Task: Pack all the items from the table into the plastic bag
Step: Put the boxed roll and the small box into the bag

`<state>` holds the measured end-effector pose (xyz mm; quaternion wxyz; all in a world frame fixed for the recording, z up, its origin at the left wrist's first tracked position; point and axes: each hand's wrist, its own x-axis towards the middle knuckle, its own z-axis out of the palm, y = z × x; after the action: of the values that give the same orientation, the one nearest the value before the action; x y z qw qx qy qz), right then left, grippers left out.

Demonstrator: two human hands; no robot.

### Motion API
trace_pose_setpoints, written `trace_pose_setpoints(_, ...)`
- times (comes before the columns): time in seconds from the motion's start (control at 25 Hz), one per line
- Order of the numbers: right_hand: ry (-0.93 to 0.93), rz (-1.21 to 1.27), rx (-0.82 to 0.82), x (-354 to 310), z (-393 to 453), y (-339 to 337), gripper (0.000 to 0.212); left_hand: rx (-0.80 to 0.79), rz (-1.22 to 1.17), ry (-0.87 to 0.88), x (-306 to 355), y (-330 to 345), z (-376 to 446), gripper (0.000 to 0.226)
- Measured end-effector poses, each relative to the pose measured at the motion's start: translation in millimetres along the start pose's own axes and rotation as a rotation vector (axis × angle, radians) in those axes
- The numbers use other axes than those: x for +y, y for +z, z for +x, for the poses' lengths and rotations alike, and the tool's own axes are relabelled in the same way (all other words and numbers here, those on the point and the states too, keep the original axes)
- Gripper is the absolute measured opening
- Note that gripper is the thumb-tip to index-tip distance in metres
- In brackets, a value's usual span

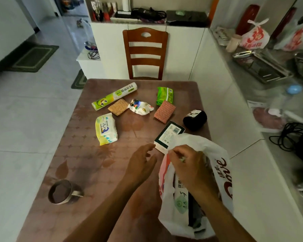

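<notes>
Left hand [141,162] open, right hand [185,165] pinching

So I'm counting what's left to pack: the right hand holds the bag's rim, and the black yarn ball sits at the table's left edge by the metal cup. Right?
Not quite. The head view shows the black yarn ball near the table's right edge, beside the dark green box; the metal cup stands alone near the left edge. The right hand does hold the plastic bag's rim.

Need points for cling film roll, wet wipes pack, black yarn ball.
cling film roll [114,96], head view, middle of the tube
wet wipes pack [106,128], head view, centre label
black yarn ball [195,120], head view, dark side
</notes>
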<state>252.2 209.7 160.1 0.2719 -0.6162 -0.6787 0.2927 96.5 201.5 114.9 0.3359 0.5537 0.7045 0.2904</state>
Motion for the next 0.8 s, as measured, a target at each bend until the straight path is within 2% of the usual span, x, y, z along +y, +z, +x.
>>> trace_pose_setpoints(0.16,0.131,0.064,0.072,10,17,-11,0.015,-0.033,0.029,-0.028,-15,13,37,0.026)
trace_pose_setpoints(0.28,0.167,-0.016,0.076,20,58,-30,0.012,-0.15,0.063,-0.045,-21,23,71,0.027)
trace_pose_setpoints(0.36,0.1,-0.107,0.055,40,102,-40,0.011,-0.171,0.181,-0.014,-22,34,106,0.033)
trace_pose_setpoints(0.44,0.065,-0.168,0.028,71,153,-40,0.011,-0.235,0.361,0.022,-21,53,136,0.051)
trace_pose_setpoints(0.52,0.091,-0.235,-0.005,105,196,-32,0.026,-0.348,0.467,0.036,-18,75,154,0.066)
trace_pose_setpoints(0.68,0.168,-0.41,-0.167,170,257,-14,0.073,-0.277,0.387,-0.029,-23,101,169,0.061)
trace_pose_setpoints(0.8,0.221,-0.535,-0.322,205,280,7,0.088,-0.271,0.486,0.012,-29,106,173,0.067)
